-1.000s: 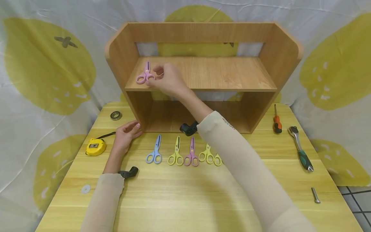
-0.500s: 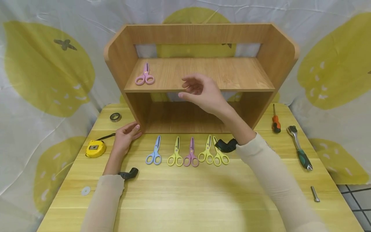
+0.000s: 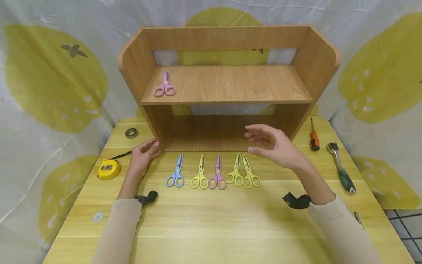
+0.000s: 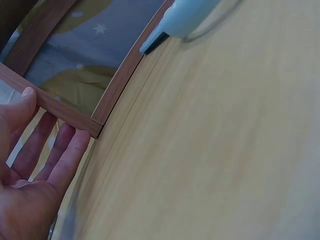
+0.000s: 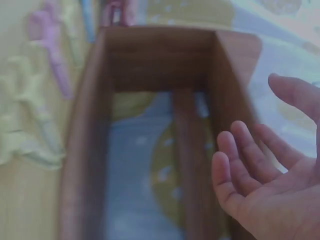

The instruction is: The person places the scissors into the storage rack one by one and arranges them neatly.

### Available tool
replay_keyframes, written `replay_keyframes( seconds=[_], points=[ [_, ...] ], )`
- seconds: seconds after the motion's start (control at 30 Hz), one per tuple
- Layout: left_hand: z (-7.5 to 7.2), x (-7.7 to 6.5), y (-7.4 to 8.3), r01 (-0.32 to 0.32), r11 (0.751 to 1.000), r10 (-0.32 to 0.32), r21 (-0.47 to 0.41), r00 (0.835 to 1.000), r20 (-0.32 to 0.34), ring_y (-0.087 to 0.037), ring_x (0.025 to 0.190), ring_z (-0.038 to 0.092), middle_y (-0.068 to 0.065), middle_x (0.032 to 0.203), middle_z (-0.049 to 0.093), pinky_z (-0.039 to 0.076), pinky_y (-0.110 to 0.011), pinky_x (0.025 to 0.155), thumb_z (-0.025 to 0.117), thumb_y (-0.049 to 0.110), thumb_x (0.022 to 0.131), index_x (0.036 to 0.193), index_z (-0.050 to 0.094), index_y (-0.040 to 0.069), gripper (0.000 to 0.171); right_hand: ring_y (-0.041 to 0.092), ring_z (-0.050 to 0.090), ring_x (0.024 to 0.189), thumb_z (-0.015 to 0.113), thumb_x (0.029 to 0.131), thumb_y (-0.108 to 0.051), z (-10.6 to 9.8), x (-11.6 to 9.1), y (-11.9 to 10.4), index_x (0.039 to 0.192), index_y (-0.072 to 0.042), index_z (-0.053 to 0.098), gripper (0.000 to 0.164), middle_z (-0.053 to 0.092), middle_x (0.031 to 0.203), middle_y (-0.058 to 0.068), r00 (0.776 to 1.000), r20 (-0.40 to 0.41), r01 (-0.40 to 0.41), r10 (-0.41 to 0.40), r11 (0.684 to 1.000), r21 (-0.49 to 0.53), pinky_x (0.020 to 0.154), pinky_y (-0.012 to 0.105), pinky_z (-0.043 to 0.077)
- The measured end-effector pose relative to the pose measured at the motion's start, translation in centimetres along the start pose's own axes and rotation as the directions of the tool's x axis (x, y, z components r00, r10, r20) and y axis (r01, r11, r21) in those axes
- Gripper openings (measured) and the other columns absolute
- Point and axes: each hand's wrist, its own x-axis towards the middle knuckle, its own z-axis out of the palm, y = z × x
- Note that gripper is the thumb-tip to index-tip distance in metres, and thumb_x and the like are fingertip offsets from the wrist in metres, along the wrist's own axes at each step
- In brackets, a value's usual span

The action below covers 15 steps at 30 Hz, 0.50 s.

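My left hand (image 3: 142, 156) rests at the lower left corner of a wooden desktop shelf (image 3: 227, 101); in the left wrist view the thumb touches the side panel's front edge and the fingertips lie against its outer face. My right hand (image 3: 275, 146) hovers in front of the lower compartment, fingers loosely bent, holding nothing. Pink scissors (image 3: 165, 86) lie at the left of the upper board. Along the table before the shelf lie blue scissors (image 3: 176, 172), yellow-green scissors (image 3: 200, 174), pink scissors (image 3: 218, 174), and two more yellow-green scissors (image 3: 235, 172) side by side, nearest my right hand.
A bearing (image 3: 131, 133), a yellow tape measure (image 3: 108, 168) and a white washer (image 3: 97, 217) lie on the left. To the right are an orange screwdriver (image 3: 314, 137), a ratchet wrench (image 3: 341, 167) and a bolt (image 3: 358, 219), partly covered by my right sleeve.
My right hand has let go of the pink scissors on the upper board and moved right and down, away from the shelf. The left hand has stayed in place.
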Motion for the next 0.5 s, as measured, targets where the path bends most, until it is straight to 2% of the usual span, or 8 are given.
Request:
replay_keyframes(
  seconds=[0.2, 0.3, 0.5],
  points=[
    [0.0, 0.1, -0.1, -0.006, 1.0, 0.006, 0.006, 1.0, 0.001, -0.006, 0.102, 0.073, 0.007, 0.117, 0.069, 0.062, -0.031, 0.093, 0.072, 0.023, 0.097, 0.142, 0.059, -0.003, 0.053, 0.027, 0.06, 0.124, 0.079, 0.094, -0.017, 0.4, -3.8, 4.9, 0.145, -0.021, 0.056, 0.057, 0.064, 0.136, 0.0, 0.998, 0.028, -0.059, 0.06, 0.997, -0.052, 0.101, 0.035, 0.057],
    [0.0, 0.1, -0.1, 0.001, 1.0, -0.001, 0.007, 1.0, -0.01, -0.006, 0.101, 0.073, 0.006, 0.117, 0.069, 0.062, -0.031, 0.093, 0.073, 0.024, 0.097, 0.141, 0.059, -0.003, 0.054, 0.034, 0.06, 0.124, 0.08, 0.092, -0.02, 0.9, -5.2, 7.0, 0.145, -0.021, 0.057, 0.057, 0.064, 0.139, 0.004, 0.995, 0.028, -0.098, 0.101, 0.993, -0.072, 0.101, 0.038, 0.057],
    [0.0, -0.1, -0.1, 0.012, 1.0, -0.012, 0.009, 1.0, -0.009, -0.006, 0.102, 0.073, 0.007, 0.117, 0.069, 0.063, -0.03, 0.093, 0.072, 0.023, 0.097, 0.143, 0.057, -0.004, 0.055, 0.039, 0.061, 0.122, 0.084, 0.089, -0.018, 1.8, -7.0, 9.6, 0.146, -0.01, 0.056, 0.064, 0.062, 0.14, 0.016, 0.989, 0.037, -0.139, 0.142, 0.988, -0.07, 0.098, 0.045, 0.059]
  ],
)
